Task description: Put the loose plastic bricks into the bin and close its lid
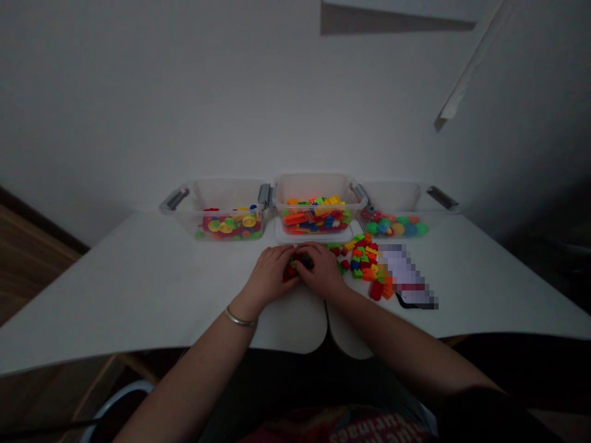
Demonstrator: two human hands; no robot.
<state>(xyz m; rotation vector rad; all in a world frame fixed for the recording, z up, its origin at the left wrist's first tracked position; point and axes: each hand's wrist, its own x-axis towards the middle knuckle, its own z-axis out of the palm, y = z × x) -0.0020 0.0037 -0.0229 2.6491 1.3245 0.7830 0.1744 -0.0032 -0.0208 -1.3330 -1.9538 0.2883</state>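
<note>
My left hand (pixel 272 272) and my right hand (pixel 321 269) meet over the table, fingers curled in around a few toy building bricks (pixel 290 271). Red shows between the hands, along with something darker; how the bricks sit there is mostly hidden. Just beyond my right hand are some green and red bricks (pixel 344 264). To the right of them lies a loose pile of bricks (pixel 364 258) in red, orange, green, yellow and blue.
Three clear plastic bins stand along the wall: the left bin (pixel 184 209) with colourful small pieces, the middle bin (pixel 318 184) with bricks, the right bin (pixel 392 191) with coloured balls. A blurred-out flat phone-like object (pixel 406 277) lies right of the pile. The white table (pixel 184 295) has a seam near me.
</note>
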